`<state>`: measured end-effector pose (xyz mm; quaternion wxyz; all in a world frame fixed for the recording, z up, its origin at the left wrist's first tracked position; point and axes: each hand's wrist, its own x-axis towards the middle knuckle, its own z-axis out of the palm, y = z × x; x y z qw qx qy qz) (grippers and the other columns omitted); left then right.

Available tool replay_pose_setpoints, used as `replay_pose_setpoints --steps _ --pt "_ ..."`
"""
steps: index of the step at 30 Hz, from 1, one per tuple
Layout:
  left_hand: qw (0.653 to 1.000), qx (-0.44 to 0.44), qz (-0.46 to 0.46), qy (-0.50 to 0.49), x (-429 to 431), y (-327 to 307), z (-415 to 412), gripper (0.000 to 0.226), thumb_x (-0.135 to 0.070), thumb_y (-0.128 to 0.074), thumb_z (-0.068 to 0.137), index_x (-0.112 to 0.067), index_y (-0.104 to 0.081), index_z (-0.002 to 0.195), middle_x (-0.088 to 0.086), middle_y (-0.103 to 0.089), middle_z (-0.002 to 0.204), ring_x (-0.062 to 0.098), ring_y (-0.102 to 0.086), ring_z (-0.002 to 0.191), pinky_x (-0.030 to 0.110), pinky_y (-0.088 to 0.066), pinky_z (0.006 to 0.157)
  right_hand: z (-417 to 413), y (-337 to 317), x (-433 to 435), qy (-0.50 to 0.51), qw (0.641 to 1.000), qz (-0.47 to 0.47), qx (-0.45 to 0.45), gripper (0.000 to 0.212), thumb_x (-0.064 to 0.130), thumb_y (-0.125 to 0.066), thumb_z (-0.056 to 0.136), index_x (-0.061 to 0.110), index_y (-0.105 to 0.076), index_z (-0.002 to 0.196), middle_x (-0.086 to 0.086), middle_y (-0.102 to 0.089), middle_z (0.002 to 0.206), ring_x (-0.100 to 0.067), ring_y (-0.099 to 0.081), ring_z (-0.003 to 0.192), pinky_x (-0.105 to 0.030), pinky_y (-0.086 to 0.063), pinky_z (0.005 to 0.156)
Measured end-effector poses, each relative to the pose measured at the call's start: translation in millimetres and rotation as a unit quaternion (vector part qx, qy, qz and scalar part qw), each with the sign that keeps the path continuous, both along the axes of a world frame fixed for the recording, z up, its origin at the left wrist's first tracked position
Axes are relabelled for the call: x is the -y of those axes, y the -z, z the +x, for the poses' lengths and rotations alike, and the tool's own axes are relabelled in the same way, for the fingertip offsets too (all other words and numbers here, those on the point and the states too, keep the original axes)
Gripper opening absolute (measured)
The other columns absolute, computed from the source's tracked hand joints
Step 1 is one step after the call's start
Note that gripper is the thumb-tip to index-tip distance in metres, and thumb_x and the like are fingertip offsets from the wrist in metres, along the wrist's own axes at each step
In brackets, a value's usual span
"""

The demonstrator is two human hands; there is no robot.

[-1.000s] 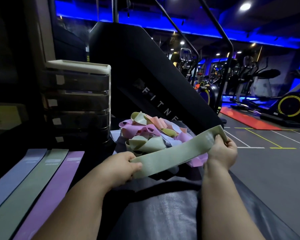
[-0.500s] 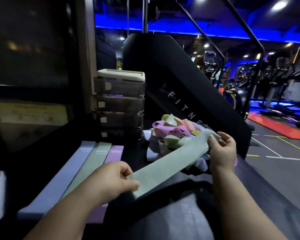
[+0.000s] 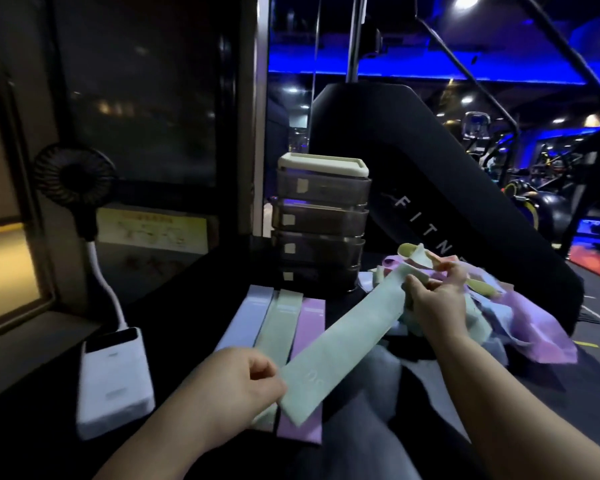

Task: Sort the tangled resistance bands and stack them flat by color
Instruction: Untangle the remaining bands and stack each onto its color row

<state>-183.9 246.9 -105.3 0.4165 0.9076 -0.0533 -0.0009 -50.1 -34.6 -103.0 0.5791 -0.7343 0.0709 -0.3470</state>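
A pale green resistance band (image 3: 347, 336) is stretched flat between my hands, above the dark table. My left hand (image 3: 236, 386) pinches its near end and my right hand (image 3: 433, 299) grips its far end. Three bands lie flat side by side on the table under it: a light blue band (image 3: 245, 317), a green band (image 3: 279, 318) and a purple band (image 3: 310, 322). The tangled pile of bands (image 3: 520, 317), pink, purple, green and blue, sits behind and to the right of my right hand.
A stack of smoky plastic drawers (image 3: 321, 226) stands behind the flat bands. A white power bank (image 3: 115, 379) lies at the left, cabled to a small black fan (image 3: 73, 181). A black fitness machine (image 3: 440, 202) rises behind the pile.
Both hands have carried the green band leftwards, so it now hangs over the flat bands. My view has turned left, bringing the fan and power bank in.
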Motion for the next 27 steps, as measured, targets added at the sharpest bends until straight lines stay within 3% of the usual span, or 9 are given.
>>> replay_pose_setpoints --steps 3,7,13,17,21,24,27 --pt "1.000 0.008 -0.003 -0.009 -17 5 -4 0.009 -0.030 -0.069 0.081 -0.021 -0.069 0.078 -0.009 -0.068 0.069 0.000 -0.054 0.058 0.022 -0.047 0.065 15 -1 -27 -0.038 0.999 -0.012 -0.005 0.030 0.012 -0.061 0.090 0.033 -0.042 0.098 -0.010 -0.060 0.069 -0.024 -0.056 0.054 -0.024 -0.049 0.050" --pt "1.000 0.027 0.000 -0.008 -29 7 -9 0.014 -0.034 -0.066 0.083 -0.029 -0.055 0.091 -0.013 -0.067 0.072 -0.002 -0.051 0.056 0.012 -0.039 0.059 38 5 -55 -0.062 0.994 -0.075 -0.050 0.022 0.009 -0.060 0.088 0.028 -0.048 0.085 -0.008 -0.061 0.070 -0.023 -0.057 0.057 -0.030 -0.047 0.057" --pt "1.000 0.022 0.021 -0.006 -41 12 -10 0.013 -0.042 -0.060 0.085 -0.037 -0.049 0.088 -0.022 -0.068 0.075 -0.005 -0.056 0.066 0.018 -0.046 0.073 70 11 -90 -0.083 0.982 -0.133 -0.101 0.027 0.008 -0.060 0.086 0.033 -0.061 0.076 0.001 -0.067 0.085 -0.019 -0.057 0.075 -0.030 -0.045 0.069" --pt "0.999 0.034 0.018 -0.018 -50 14 -6 0.011 -0.041 -0.059 0.086 -0.035 -0.050 0.087 -0.024 -0.067 0.074 -0.006 -0.057 0.068 0.015 -0.045 0.070 89 17 -106 -0.139 0.973 -0.132 -0.129 0.022 0.006 -0.061 0.088 0.026 -0.069 0.093 0.006 -0.069 0.089 -0.012 -0.063 0.076 -0.023 -0.050 0.066" --pt "0.999 0.036 0.019 -0.023 -53 15 -4 0.013 -0.043 -0.058 0.088 -0.035 -0.048 0.087 -0.022 -0.065 0.072 -0.006 -0.057 0.069 0.012 -0.043 0.068 104 22 -118 -0.174 0.964 -0.129 -0.155 0.023 -0.001 -0.060 0.087 0.010 -0.070 0.105 -0.001 -0.070 0.089 -0.016 -0.064 0.078 -0.031 -0.056 0.076" --pt "0.999 0.028 0.020 -0.020 -52 16 -1 0.013 -0.042 -0.058 0.089 -0.034 -0.047 0.086 -0.019 -0.069 0.082 -0.003 -0.061 0.075 0.012 -0.045 0.072 107 24 -127 -0.187 0.957 -0.153 -0.160 0.024 -0.005 -0.058 0.088 0.011 -0.067 0.104 0.001 -0.065 0.083 -0.004 -0.057 0.062 -0.011 -0.046 0.056" --pt "0.999 0.020 0.022 -0.013 -48 17 3 0.013 -0.041 -0.058 0.089 -0.034 -0.048 0.087 -0.018 -0.069 0.084 -0.004 -0.061 0.075 0.012 -0.046 0.074 110 29 -134 -0.198 0.952 -0.160 -0.169 0.027 -0.007 -0.055 0.088 0.013 -0.066 0.101 -0.001 -0.064 0.083 0.004 -0.055 0.048 -0.009 -0.039 0.046"
